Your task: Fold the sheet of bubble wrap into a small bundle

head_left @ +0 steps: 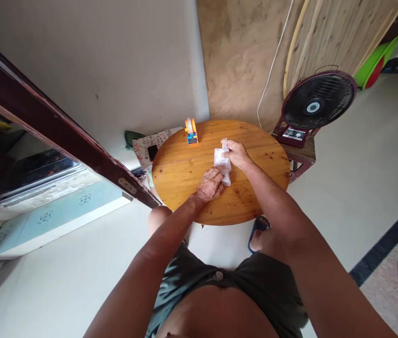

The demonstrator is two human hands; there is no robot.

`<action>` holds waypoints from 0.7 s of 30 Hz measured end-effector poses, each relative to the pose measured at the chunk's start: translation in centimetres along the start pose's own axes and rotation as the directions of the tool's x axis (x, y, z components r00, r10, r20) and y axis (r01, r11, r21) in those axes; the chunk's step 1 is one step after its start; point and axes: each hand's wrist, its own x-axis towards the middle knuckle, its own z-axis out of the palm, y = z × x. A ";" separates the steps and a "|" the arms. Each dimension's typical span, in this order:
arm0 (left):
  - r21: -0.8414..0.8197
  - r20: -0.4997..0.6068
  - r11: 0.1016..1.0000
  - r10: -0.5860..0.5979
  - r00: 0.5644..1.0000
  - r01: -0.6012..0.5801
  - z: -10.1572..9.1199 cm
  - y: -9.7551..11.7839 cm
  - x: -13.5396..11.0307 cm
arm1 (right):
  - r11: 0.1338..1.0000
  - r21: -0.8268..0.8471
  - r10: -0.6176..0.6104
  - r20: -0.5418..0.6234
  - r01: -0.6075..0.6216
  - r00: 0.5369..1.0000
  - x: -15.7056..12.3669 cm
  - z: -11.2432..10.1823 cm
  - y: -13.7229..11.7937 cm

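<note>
A small packet of clear bubble wrap (222, 158) lies on the round wooden table (181, 176). My left hand (211, 184) rests over its near end, fingers bent and holding it against the tabletop. At the far end, my right hand (237, 153) is closed in a pinch on a short strip of clear tape (224, 143), which sticks up beyond the wrap. Whatever the wrap may contain cannot be made out. Toward the table's back edge stands an orange and blue tape dispenser (191, 131), apart from both hands.
A dark fan (313, 107) stands on a low wooden stool (306, 149) to the right. Behind the table are a wall and a wooden board (236, 61) with a hanging white cord (272, 61). Left of the table are a printed sack (142, 148) and a dark door frame (89, 152).
</note>
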 end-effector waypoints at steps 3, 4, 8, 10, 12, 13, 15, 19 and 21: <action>0.013 0.122 0.998 0.056 0.991 -0.058 -1.2 0.2 1.4 | 0.999 -0.033 0.023 -0.015 -0.024 1.000 1.3 0.3 0.6; 0.030 0.158 0.997 0.063 0.985 -0.069 -1.6 0.4 1.8 | 0.999 -0.032 0.030 -0.015 -0.030 0.999 1.5 0.4 0.8; 0.082 0.210 0.995 0.032 0.977 -0.050 -2.6 1.2 2.8 | 0.999 -0.006 0.048 0.001 -0.048 0.999 1.7 0.5 1.3; 0.116 0.228 0.993 0.007 0.974 -0.035 -2.7 1.7 3.1 | 0.999 -0.016 0.042 -0.005 -0.042 0.999 1.8 0.5 1.5; 0.156 0.248 0.988 -0.015 0.969 -0.024 -2.7 2.1 3.3 | 0.999 -0.030 0.036 -0.012 -0.037 0.999 1.8 0.4 1.6; 0.166 0.256 0.986 -0.024 0.966 -0.019 -2.7 2.3 3.3 | 0.999 -0.033 0.034 -0.010 -0.034 0.999 1.9 0.5 1.5; 0.160 0.264 0.987 -0.033 0.964 -0.011 -2.6 2.3 3.5 | 0.999 -0.033 0.025 0.004 -0.025 1.000 1.9 0.5 1.4; 0.131 0.287 0.990 0.009 0.958 -0.049 -2.2 2.1 4.0 | 0.999 -0.040 0.017 0.029 -0.016 0.999 1.9 0.5 1.2; 0.116 0.283 0.991 0.025 0.959 -0.060 -1.4 2.0 4.2 | 0.999 -0.036 0.006 0.023 -0.005 1.000 1.9 0.3 1.4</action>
